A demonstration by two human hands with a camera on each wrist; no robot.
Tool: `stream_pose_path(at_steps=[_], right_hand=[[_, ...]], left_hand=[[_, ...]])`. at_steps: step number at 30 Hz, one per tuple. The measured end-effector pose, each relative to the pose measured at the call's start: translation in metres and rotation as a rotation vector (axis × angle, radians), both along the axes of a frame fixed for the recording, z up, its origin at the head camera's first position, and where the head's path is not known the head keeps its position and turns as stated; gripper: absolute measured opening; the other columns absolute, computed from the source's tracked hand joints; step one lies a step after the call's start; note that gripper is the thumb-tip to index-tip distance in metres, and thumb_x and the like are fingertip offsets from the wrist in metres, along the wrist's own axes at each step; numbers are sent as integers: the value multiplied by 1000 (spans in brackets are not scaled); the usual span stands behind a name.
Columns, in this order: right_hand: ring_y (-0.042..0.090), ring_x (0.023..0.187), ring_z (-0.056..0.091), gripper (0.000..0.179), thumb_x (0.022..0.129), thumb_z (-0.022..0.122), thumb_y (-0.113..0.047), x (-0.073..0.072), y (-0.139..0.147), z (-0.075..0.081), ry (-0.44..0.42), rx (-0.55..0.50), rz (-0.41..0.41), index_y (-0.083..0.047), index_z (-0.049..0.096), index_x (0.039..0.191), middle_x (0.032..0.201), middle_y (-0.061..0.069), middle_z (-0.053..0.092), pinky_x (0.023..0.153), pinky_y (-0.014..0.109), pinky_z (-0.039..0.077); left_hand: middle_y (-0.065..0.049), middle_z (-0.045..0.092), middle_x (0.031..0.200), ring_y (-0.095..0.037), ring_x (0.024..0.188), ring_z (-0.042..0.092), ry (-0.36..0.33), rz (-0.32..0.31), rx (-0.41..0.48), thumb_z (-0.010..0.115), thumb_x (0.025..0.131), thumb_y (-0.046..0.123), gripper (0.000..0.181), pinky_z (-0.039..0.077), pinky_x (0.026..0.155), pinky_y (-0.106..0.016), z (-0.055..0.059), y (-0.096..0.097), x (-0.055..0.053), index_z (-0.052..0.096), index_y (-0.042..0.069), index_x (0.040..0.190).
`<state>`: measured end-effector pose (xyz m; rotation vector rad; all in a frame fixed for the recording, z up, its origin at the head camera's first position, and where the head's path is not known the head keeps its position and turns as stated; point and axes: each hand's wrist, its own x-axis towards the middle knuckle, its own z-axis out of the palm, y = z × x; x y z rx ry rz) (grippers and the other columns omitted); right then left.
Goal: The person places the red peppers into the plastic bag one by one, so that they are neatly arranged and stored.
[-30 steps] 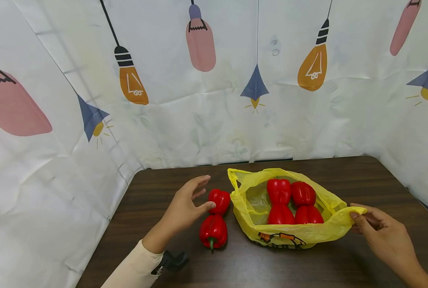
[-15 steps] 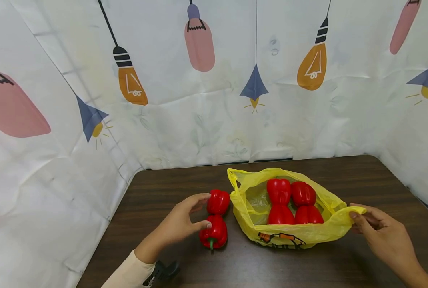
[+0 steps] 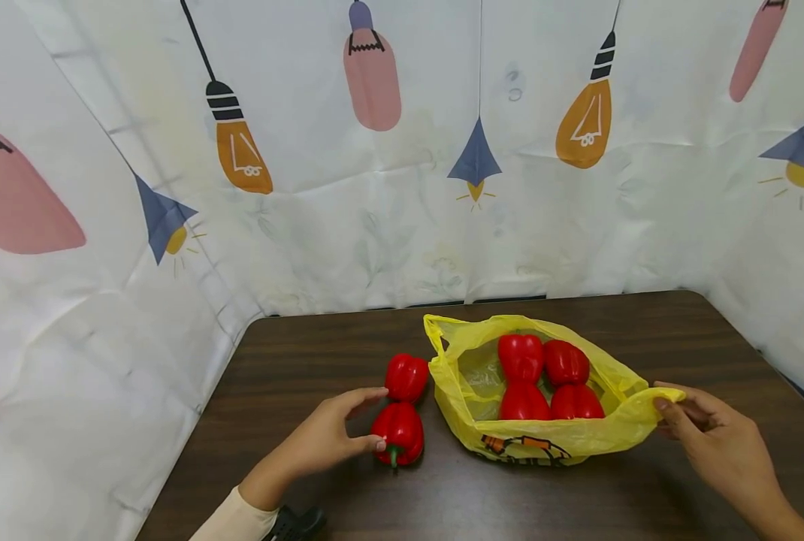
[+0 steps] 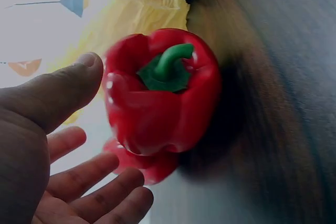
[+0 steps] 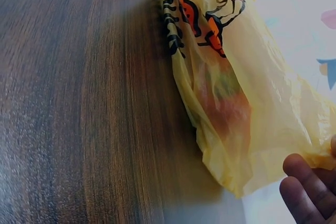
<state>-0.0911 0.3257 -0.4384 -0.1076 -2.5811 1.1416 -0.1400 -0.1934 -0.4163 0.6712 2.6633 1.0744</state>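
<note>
My left hand is beside the nearer red bell pepper, thumb and fingers spread apart around its left side. In the left wrist view this bell pepper shows its green stem, with the thumb close to it and the fingers extended below. Just behind it on the table lies another red bell pepper. My right hand pinches the right edge of a yellow plastic bag, whose mouth is spread wide. Several red bell peppers lie inside the bag. The right wrist view shows fingertips at the bag's edge.
Everything rests on a dark wood-grain table. A white curtain printed with lamps hangs behind the table and along its left side. The bag stands right beside the two loose peppers.
My left hand has moved down and toward me, from the farther loose bell pepper to the nearer one. The right hand keeps its hold on the bag's edge.
</note>
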Motion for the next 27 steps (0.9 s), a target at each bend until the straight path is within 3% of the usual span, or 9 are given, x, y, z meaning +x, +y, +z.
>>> stream_pose_path(at_steps=[10, 17, 27], right_hand=[[3, 70, 71, 38, 104, 64, -23, -1, -2, 1, 38, -40, 31, 2, 64, 132, 92, -16, 73, 55, 23, 57], [3, 72, 71, 40, 103, 65, -24, 0, 0, 1, 11, -59, 44, 3, 63, 133, 93, -20, 73, 57, 23, 57], [3, 73, 71, 40, 103, 65, -23, -1, 0, 1, 16, -67, 48, 3, 63, 133, 93, -21, 72, 57, 23, 57]], left_hand=[[-3, 55, 147, -26, 131, 57, -39, -54, 35, 82, 89, 36, 70, 47, 107, -48, -14, -5, 0, 53, 9, 147], [-5, 54, 147, -28, 131, 56, -122, -61, 51, 82, 88, 37, 69, 46, 107, -51, -18, -7, -2, 53, 14, 147], [-3, 58, 140, -24, 123, 62, -193, -43, 108, 87, 84, 35, 67, 53, 100, -39, -21, -6, -3, 53, 18, 140]])
